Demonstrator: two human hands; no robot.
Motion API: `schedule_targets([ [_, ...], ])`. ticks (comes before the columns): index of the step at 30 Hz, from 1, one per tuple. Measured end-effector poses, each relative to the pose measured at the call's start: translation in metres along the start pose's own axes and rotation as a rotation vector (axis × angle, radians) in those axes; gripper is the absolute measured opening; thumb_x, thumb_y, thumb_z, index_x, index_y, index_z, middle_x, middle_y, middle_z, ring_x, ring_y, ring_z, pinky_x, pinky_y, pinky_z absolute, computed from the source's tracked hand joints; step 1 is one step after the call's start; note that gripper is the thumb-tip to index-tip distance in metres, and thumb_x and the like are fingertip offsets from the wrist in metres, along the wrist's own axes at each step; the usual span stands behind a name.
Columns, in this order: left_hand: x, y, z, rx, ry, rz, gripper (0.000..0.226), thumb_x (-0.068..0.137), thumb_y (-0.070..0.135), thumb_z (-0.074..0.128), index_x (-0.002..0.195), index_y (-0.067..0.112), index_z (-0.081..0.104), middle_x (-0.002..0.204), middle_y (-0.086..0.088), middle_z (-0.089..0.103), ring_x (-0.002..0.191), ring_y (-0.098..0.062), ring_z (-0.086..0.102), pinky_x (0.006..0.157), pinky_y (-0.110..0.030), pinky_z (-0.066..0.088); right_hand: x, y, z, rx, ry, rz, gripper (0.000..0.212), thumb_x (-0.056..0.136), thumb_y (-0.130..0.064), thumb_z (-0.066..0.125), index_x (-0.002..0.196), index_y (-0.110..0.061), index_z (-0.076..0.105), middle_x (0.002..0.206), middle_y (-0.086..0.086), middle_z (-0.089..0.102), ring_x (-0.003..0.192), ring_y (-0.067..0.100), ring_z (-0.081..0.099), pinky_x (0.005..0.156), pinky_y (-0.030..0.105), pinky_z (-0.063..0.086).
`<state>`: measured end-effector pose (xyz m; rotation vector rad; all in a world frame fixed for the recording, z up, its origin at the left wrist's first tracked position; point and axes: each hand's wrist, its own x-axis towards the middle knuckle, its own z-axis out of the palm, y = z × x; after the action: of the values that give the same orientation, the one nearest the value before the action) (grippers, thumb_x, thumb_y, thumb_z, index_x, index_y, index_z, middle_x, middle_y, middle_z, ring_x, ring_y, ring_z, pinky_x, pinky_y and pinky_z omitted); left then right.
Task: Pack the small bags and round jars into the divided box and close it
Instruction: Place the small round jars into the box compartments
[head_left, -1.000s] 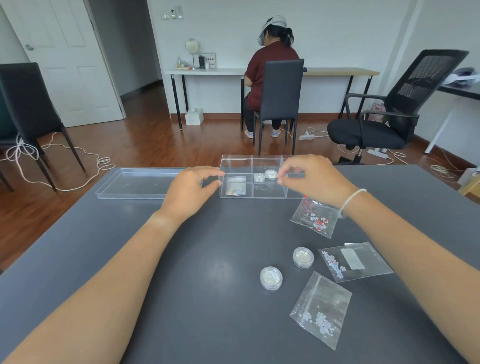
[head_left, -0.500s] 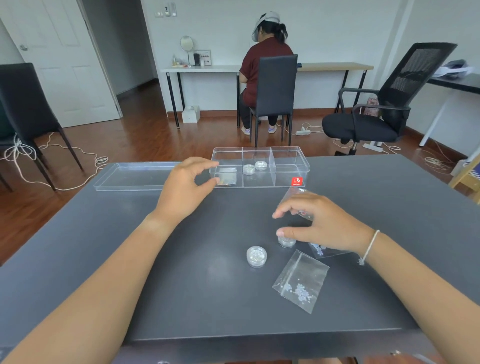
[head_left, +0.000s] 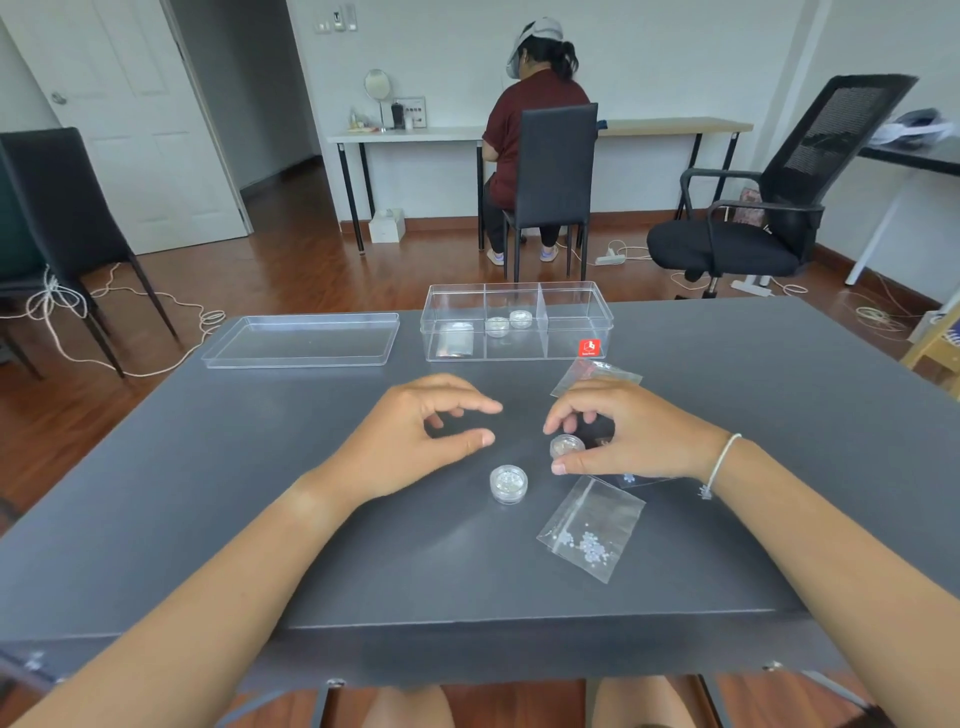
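Note:
The clear divided box (head_left: 574, 340) stands at the far middle of the dark table, holding a small bag (head_left: 456, 339) in its left compartment and two round jars (head_left: 508, 322) in the middle one. My right hand (head_left: 623, 434) curls its fingers around a round jar (head_left: 566, 446) on the table. My left hand (head_left: 415, 436) hovers open just left of it, above another round jar (head_left: 508, 484). A small bag of beads (head_left: 592, 527) lies near my right wrist. Another bag (head_left: 587, 373) pokes out beyond my right hand, and a third is mostly hidden under that hand.
The box's clear lid (head_left: 304, 345) lies flat to the left of the box. Beyond the table a person sits at a desk with their back to me, with a black office chair (head_left: 769, 208) at the right and a black chair (head_left: 57, 218) at the left.
My left hand has drawn back from the box toward the near middle of the table. My right hand has closed its fingers around the jar by the bags.

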<state>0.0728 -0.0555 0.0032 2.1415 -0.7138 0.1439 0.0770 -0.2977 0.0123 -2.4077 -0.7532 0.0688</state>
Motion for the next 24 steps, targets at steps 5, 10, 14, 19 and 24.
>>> schedule_targets([
  [5, -0.007, 0.007, 0.010, 0.011, -0.157, 0.017, 0.027, 0.069, 0.038, 0.073, 0.095, 0.041, 0.066, 0.095, 0.017, 0.063, 0.089, -0.008, 0.055, 0.073, -0.016, 0.039, 0.000, 0.000, 0.001, 0.018, 0.013, 0.020, 0.017, 0.066, -0.033, 0.075, 0.077, -0.035, 0.061, 0.071, -0.014, 0.054, 0.072, 0.003, 0.045, 0.065, 0.008, 0.037],
  [10, -0.010, 0.010, 0.011, 0.073, -0.226, 0.051, 0.033, 0.065, 0.038, 0.076, 0.097, 0.035, 0.067, 0.096, 0.017, 0.064, 0.096, -0.006, 0.054, 0.089, -0.017, 0.039, 0.001, 0.004, 0.000, 0.042, 0.030, 0.038, 0.016, 0.066, -0.035, 0.074, 0.078, -0.035, 0.063, 0.073, -0.014, 0.056, 0.072, 0.003, 0.045, 0.066, 0.013, 0.039],
  [14, -0.009, 0.011, 0.012, 0.102, -0.231, 0.048, 0.031, 0.067, 0.033, 0.077, 0.097, 0.034, 0.068, 0.093, 0.018, 0.064, 0.094, -0.004, 0.052, 0.088, -0.014, 0.037, 0.001, 0.006, -0.001, 0.042, 0.048, 0.039, 0.016, 0.066, -0.036, 0.072, 0.079, -0.036, 0.063, 0.073, -0.015, 0.057, 0.074, -0.001, 0.043, 0.065, 0.012, 0.037],
  [19, -0.008, 0.009, 0.012, 0.102, -0.222, 0.049, 0.029, 0.070, 0.031, 0.075, 0.098, 0.033, 0.068, 0.091, 0.022, 0.063, 0.092, -0.002, 0.052, 0.087, -0.014, 0.038, 0.001, 0.005, -0.003, 0.050, 0.073, 0.027, 0.016, 0.068, -0.035, 0.071, 0.080, -0.039, 0.062, 0.078, -0.014, 0.056, 0.076, -0.002, 0.042, 0.067, 0.010, 0.037],
  [24, 0.003, 0.008, 0.005, 0.081, -0.169, 0.054, 0.029, 0.069, 0.031, 0.075, 0.096, 0.037, 0.067, 0.088, 0.025, 0.064, 0.093, -0.004, 0.054, 0.086, -0.015, 0.040, 0.001, 0.004, -0.009, 0.091, 0.121, 0.015, 0.019, 0.071, -0.030, 0.071, 0.081, -0.042, 0.061, 0.082, -0.015, 0.056, 0.078, 0.006, 0.046, 0.075, 0.019, 0.042],
])
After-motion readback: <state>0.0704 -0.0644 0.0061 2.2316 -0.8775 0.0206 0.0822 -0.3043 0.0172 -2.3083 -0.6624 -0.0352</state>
